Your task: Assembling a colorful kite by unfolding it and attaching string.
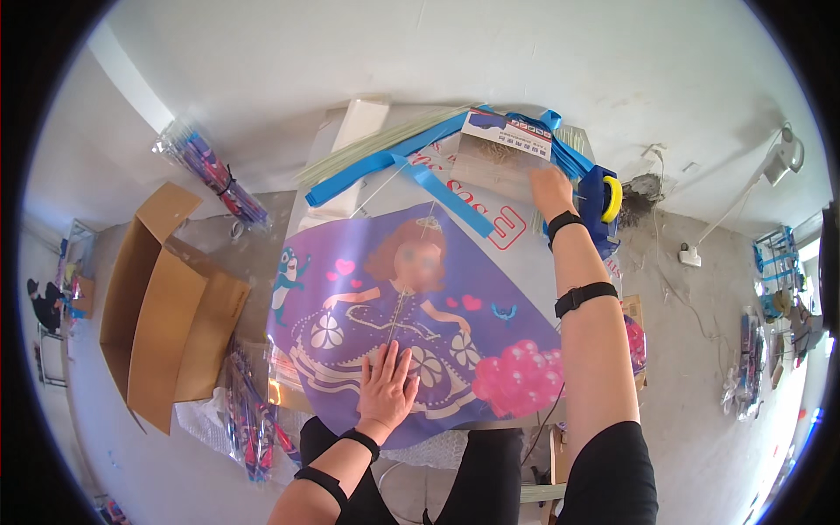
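left hand (387,385) flat, fingers spread on purple kite (411,306); right hand (549,191) grips clear packet (490,162); cardboard box (166,306) open.

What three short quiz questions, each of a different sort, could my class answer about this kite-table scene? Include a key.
1. True or false: the left hand lies flat on the purple kite.
2. The right hand reaches toward: A) the cardboard box, B) the clear packet at the table's far end, C) the floor.
3. Fill in: beside the right wrist sits a blue and ___ tape dispenser.

Key: 1 true; 2 B; 3 yellow.
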`<act>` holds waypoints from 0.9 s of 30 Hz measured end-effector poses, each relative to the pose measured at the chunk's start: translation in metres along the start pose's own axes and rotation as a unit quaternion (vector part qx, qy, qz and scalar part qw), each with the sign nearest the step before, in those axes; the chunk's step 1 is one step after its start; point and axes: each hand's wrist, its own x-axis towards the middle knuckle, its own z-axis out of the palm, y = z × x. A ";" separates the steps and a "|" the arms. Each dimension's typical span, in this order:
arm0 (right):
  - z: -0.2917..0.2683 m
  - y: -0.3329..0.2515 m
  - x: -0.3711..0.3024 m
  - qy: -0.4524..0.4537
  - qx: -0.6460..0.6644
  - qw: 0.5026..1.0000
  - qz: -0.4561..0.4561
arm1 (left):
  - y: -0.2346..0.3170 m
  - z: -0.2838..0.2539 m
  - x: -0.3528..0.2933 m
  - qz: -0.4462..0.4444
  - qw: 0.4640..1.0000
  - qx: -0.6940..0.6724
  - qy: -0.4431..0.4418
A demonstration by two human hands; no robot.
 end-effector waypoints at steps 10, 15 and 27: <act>0.000 0.016 -0.016 -0.059 0.066 0.990 0.106 | -0.001 0.001 -0.001 -0.001 1.000 -0.003 0.008; 0.004 0.002 -0.013 0.080 0.114 0.986 0.096 | -0.001 0.000 -0.002 -0.003 1.000 0.000 0.004; -0.016 0.038 0.019 0.167 0.680 0.672 0.241 | 0.002 0.002 0.005 0.003 1.000 -0.009 0.017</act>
